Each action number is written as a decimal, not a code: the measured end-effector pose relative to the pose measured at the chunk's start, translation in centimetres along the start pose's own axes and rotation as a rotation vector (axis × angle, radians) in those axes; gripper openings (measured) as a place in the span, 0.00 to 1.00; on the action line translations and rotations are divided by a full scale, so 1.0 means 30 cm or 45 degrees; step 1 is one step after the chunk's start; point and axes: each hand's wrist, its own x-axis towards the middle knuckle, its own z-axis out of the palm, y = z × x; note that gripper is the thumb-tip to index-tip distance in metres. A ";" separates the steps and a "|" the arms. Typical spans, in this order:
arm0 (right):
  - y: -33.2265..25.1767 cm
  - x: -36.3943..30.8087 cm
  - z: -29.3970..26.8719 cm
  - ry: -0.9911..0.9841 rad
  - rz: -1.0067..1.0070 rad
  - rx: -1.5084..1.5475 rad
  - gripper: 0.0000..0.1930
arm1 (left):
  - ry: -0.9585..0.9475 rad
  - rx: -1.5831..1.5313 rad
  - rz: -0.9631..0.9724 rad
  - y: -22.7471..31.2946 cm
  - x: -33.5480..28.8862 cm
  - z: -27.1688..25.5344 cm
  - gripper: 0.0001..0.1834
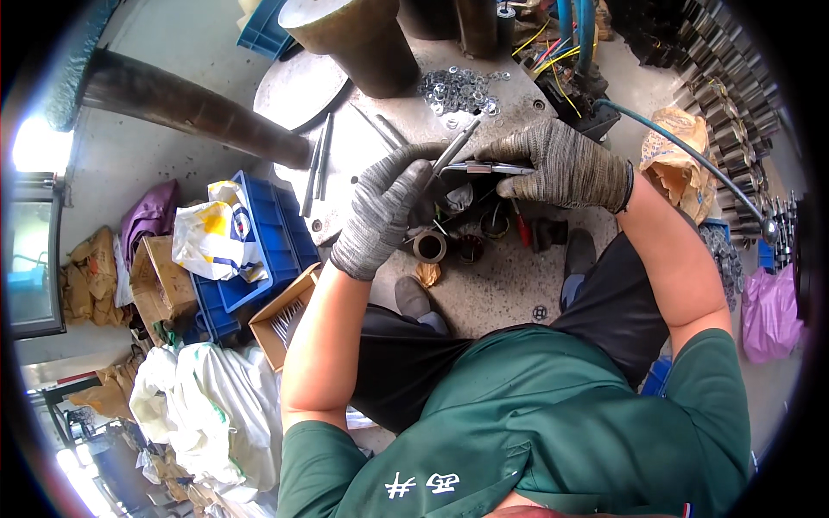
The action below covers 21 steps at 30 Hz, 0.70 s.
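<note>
My left hand [384, 203], in a grey knit glove, is closed around a metal rod [455, 147] that slants up to the right. My right hand [561, 164], gloved the same way, pinches a slim silver metal tool [488, 168] whose exact kind I cannot make out. The tool's left end meets or lies close to the rod beside my left fingers. Just beyond my hands, a heap of small metal washers [453, 91] is spread on the grey metal worktop [514, 116]. Several dark rods [317, 166] lie left of my left hand.
A thick metal column [354, 43] stands on the worktop, with a long dark bar [194, 104] to its left. Blue crates [281, 220] and an open carton of metal pins [281, 319] sit left. A blue hose [682, 147] and wires [561, 56] run at right.
</note>
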 end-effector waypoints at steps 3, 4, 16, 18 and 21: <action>-0.061 0.013 -0.015 -0.073 0.166 0.195 0.25 | 0.042 -0.008 -0.044 -0.029 0.009 -0.002 0.20; -0.059 0.013 -0.014 -0.072 0.167 0.196 0.25 | 0.028 -0.040 -0.093 -0.038 0.012 -0.004 0.20; -0.034 0.019 0.013 0.073 -0.075 0.032 0.25 | -0.307 -0.892 -0.154 -0.114 0.036 -0.041 0.25; -0.026 0.008 0.039 -0.074 0.111 0.582 0.25 | -0.395 -1.113 -0.163 -0.119 0.046 -0.043 0.28; -0.037 -0.011 0.064 -0.228 0.527 1.306 0.26 | -0.215 -0.967 -0.109 -0.102 0.042 -0.076 0.30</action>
